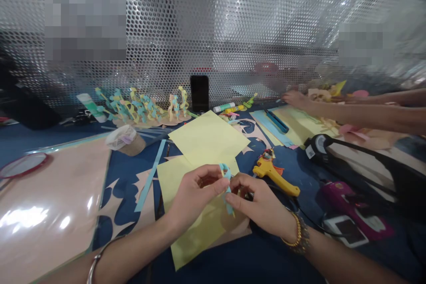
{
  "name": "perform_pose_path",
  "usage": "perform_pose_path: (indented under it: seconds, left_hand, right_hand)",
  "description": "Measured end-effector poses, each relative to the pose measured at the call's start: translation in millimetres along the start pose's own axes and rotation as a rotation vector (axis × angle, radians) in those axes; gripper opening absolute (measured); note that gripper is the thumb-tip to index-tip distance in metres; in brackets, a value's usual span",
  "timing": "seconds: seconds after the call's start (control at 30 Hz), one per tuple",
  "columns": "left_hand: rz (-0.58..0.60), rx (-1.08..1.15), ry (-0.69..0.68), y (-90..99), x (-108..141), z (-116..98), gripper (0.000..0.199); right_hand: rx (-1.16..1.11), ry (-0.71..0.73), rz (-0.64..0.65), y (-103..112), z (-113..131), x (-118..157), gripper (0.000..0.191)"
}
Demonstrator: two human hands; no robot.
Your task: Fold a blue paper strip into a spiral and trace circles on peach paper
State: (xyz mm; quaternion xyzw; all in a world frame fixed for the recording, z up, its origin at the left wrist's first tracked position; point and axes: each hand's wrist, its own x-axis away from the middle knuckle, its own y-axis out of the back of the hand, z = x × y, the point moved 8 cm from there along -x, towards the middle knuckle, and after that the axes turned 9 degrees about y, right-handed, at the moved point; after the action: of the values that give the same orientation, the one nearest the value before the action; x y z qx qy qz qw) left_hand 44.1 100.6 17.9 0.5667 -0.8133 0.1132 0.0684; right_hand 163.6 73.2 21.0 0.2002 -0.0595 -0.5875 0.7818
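1. Left hand (pixel 196 190) and right hand (pixel 261 206): both pinching a blue paper curl (pixel 229 208), upper and lower parts respectively, above yellow paper (pixel 188 244).
2. Judgement: light, steady pressure best; thin paper likely creases.
3. Glue gun (pixel 276 174): beyond right hand, apart.

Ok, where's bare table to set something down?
Bare blue cloth: near edge, between yellow paper and right forearm; smaller gap between glue gun and black strap. Crowded: back row, with paper shapes, phone, glue sticks; middle, where left hand and right hand hold a blue curl.
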Motion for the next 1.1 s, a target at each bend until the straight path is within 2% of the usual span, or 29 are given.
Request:
perform_pose_path:
  seconds: [0.33, 0.57, 0.73, 1.1]
  left_hand:
    - [-0.014, 0.016, 0.024, 1.2, -0.9, 2.5, 0.015]
    - [0.036, -0.031, -0.004, -0.1, 1.7, -0.8, 0.036]
    - [0.122, -0.114, 0.035, -7.7, 0.1, 10.3, 0.042]
    - [0.122, -0.130, 0.148, -12.7, 0.5, 21.0, 0.047]
  right_hand:
    - [-0.004, 0.064, -0.008, 2.2, 2.6, 0.5, 0.017]
    - [-0.198, -0.034, -0.081, 8.7, -9.2, -2.1, 0.022]
    - [-0.312, -0.050, -0.145, 12.4, -14.9, -2.0, 0.024]
    - [-0.309, -0.015, -0.150, 11.6, -13.5, -3.6, 0.021]
